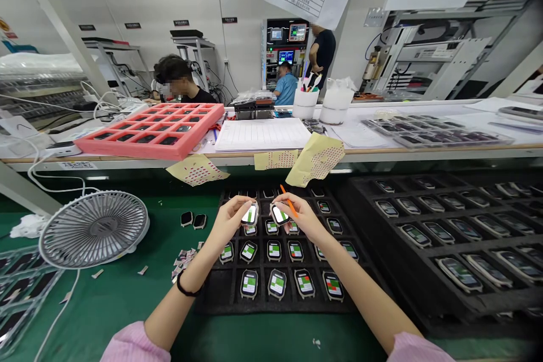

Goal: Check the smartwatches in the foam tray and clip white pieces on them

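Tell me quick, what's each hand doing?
Left hand: closed, holding a watch.
Right hand: closed, holding a second watch and an orange stick.

rounded-square pale-rimmed watches [278, 283]: screens in green-and-white blocks, some with red. slotted black foam tray [229, 302], flat green desk [106, 300], slim orange stick [289, 201], compartmented coral-pink foam tray [127, 148], yellow paper sheets [318, 159] dotted red.

"Where's the left watch [250, 214]?"
"Just below the frame's centre, screen lit white and green."
"The right watch [280, 214]?"
"Beside it, apart, tilted, also lit."
"The orange stick [291, 202]?"
"Slanting at its upper right."
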Demonstrator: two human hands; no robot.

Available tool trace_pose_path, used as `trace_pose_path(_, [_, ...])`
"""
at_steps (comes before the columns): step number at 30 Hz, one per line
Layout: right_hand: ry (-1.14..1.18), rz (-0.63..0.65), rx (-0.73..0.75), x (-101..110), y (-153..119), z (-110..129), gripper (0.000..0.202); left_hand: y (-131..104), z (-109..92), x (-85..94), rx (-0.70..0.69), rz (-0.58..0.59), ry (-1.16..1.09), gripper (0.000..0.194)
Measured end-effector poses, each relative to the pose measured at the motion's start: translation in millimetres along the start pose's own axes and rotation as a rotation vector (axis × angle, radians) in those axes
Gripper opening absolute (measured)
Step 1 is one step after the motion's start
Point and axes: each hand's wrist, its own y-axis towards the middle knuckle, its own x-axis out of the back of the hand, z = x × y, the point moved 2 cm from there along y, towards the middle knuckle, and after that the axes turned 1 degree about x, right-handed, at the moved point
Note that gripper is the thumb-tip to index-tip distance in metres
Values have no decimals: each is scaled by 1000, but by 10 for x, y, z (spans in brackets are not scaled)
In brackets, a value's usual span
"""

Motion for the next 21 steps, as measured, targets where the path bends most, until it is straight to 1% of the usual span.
trace_pose_path(4, [5,16,6,7,14,-21,27,4,-8,5,-46,11,52,32])
trace_pose_path(7, [-1,45,20,21,21,-32,27,12,-7,2,-101,47,89,32])
trace_pose_path(11, [-27,110,57,37,21,-50,30,15,17,-9,-123,112,100,41])
trace_pose_path(15, [-28,169,74,23,17,-59,37,15,31,-7,-127,127,115,47])
trace_pose_path(17, [-39,152,61,14,18,-55,36,18,33,-4,-121,129,112,47])
trace_pose_path(21, [-50,60,30,15,27,-54,29,33,27,6,-106,95,128,40])
